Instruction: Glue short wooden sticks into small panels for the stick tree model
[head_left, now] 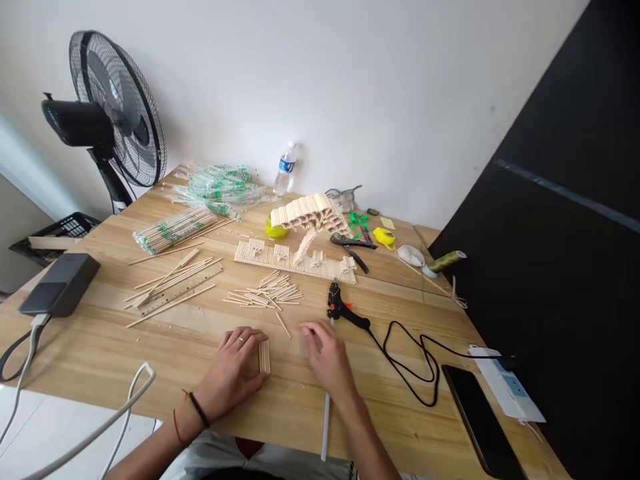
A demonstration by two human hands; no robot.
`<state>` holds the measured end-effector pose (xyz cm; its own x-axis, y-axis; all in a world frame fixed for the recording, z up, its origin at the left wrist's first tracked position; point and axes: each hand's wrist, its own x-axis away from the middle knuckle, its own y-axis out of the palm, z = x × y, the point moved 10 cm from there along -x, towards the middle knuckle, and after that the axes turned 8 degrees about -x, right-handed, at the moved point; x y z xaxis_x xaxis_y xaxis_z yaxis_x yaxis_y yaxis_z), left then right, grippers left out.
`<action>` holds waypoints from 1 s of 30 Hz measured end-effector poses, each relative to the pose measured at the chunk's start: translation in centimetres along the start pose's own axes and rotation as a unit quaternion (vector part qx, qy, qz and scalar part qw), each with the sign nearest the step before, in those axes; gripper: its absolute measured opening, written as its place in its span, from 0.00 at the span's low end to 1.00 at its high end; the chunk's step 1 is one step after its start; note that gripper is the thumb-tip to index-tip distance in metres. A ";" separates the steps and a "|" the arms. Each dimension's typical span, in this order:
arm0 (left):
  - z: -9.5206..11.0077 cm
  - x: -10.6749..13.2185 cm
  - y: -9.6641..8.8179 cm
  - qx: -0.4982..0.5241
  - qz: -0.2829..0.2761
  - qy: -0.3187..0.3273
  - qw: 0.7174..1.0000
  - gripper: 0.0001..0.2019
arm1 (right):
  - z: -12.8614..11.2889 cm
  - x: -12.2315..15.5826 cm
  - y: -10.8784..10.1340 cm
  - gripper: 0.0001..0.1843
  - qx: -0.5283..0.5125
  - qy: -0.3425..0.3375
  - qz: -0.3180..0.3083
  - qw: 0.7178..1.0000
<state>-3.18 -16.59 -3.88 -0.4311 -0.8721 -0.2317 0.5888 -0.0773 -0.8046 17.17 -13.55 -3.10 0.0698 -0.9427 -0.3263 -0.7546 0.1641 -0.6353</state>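
My left hand (235, 363) rests on the table, its fingers and thumb bracketing the two ends of a small flat row of short wooden sticks (265, 358). To the right, my right hand (326, 353) is just above the wood with fingers bent; its fingertips are smeared, and I see nothing held in them. A single short stick (283, 325) lies between the hands, near a loose pile of cut sticks (270, 291). A black hot glue gun (347, 308) lies beyond my right hand, its clear glue stick (326, 427) running beneath that hand.
Behind the pile stands a stick-built model (295, 260) with a slanted canopy. Long sticks and a ruler (180, 290) lie left, near bagged sticks (175, 230). Pliers (355, 250), a bottle (285, 170), a phone (480, 420), the gun's looping cord (413, 367) and a power strip (507, 383) surround the area.
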 end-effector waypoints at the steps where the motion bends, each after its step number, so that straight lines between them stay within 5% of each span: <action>1: 0.1 0.1 -0.3 0.009 0.004 0.007 1.000 0.28 | 1.2 0.2 -1.5 0.13 0.009 0.013 0.022 1.000; 5: 0.3 0.1 -1.1 0.034 -0.002 0.034 0.999 0.30 | 6.7 0.2 -6.8 0.20 0.063 0.076 0.090 0.991; 10: 0.1 -1.5 -1.9 0.032 -0.011 0.054 0.998 0.31 | 10.3 -0.8 -7.2 0.29 0.076 0.114 0.058 0.989; 16: -0.1 -3.4 -2.4 0.026 -0.024 0.062 0.997 0.28 | 10.4 -2.6 -6.1 0.26 0.038 0.130 0.040 0.990; 24: -2.9 -5.1 -3.8 0.098 -0.041 -0.003 0.994 0.28 | 9.7 -3.4 -8.1 0.15 -0.092 0.150 0.057 0.983; 30: -5.2 -5.5 -2.9 0.254 -0.067 -0.061 0.963 0.22 | 6.1 -4.0 -4.4 0.15 -0.236 0.132 0.014 0.962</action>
<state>-6.06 -9.08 -3.12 -0.4609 -0.8858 -0.0547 0.8053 -0.3916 -0.4451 24.24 -8.69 -3.27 -0.0771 -0.9910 -0.1095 -0.9707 0.0997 -0.2188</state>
